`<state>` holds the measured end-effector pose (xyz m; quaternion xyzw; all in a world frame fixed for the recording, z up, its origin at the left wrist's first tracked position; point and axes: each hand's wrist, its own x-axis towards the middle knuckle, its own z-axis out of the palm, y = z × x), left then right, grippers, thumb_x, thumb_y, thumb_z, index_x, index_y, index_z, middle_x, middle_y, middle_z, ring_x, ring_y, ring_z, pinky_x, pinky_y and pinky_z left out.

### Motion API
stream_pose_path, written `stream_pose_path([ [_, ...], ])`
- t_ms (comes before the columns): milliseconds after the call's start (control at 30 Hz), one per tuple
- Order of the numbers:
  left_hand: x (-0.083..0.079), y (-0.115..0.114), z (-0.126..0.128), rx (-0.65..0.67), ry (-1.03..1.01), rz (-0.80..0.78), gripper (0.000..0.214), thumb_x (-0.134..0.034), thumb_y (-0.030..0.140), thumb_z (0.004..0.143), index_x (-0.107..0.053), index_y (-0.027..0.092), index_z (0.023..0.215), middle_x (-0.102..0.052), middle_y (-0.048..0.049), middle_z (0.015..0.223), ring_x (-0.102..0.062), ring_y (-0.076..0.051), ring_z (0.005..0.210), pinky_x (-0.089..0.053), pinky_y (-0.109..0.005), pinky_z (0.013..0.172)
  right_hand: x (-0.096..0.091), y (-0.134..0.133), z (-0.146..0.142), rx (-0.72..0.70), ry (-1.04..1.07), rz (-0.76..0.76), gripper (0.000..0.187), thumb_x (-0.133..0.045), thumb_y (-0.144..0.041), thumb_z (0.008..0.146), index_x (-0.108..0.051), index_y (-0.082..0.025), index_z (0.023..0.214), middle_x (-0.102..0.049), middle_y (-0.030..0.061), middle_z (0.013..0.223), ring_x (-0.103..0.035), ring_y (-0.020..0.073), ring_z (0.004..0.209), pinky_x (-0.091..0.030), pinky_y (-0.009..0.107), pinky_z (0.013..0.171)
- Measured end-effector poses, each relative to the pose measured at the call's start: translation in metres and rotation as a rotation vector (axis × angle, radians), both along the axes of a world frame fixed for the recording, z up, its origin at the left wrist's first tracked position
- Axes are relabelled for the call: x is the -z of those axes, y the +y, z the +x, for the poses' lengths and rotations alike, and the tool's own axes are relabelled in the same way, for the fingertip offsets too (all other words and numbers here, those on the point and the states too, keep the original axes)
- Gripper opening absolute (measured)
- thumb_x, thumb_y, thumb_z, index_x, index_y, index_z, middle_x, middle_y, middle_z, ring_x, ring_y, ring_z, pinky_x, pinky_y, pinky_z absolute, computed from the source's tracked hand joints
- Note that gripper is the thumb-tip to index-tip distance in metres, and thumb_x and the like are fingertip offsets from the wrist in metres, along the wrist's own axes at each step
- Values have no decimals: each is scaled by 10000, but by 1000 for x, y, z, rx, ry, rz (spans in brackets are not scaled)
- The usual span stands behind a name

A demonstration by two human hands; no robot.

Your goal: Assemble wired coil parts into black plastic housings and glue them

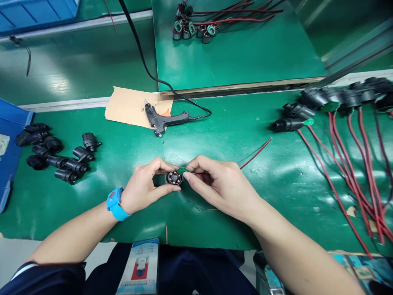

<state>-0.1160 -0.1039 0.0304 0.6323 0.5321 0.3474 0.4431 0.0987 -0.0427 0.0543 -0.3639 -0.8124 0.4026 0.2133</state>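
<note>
Between thumb and fingers, my left hand (147,184) grips a small round motor stator (174,178), its copper windings facing up. My right hand (222,184) pinches a small green circuit board (182,170) at the stator's upper right edge. A red wire (256,153) sticks out beyond my right hand towards the upper right; its course under the fingers is hidden. Whether the board is joined to the stator I cannot tell. A blue wrist strap (117,204) is on my left wrist.
A black glue gun (166,119) lies on cardboard (125,107), its cord (144,61) running up. Black plastic housings (78,162) lie at left beside a blue bin (12,135). Housings with red wires (340,164) lie at right. Several wired stators (187,30) rest on the back shelf (233,61).
</note>
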Motion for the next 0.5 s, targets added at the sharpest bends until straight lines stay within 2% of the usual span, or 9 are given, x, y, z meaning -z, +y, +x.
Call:
stream_pose_path([
  [300,-1,0,-2,29,46,13,318,-823,327,821,-622,208,1036,-761,-48,1110,-731,-208,1040,-581,-337,909,-3,-1,6,36,-9,58,119,-569,-290,961,-598,-224,867,-561,-34,604,-517,122,532,-403,263,553],
  [400,-1,0,-2,31,68,30,315,-823,327,820,-626,202,1031,-766,-43,1050,-741,-200,972,-587,-318,844,-1,-2,1,-9,9,47,114,-571,-297,973,-641,-208,984,-633,-8,697,-576,129,606,-436,253,590],
  [500,-1,-1,-1,34,73,85,313,-824,307,821,-632,201,1044,-767,-50,1043,-747,-203,972,-593,-311,827,-1,-2,0,-60,9,0,216,-586,-312,978,-646,-196,1150,-665,11,806,-594,123,661,-454,241,609],
])
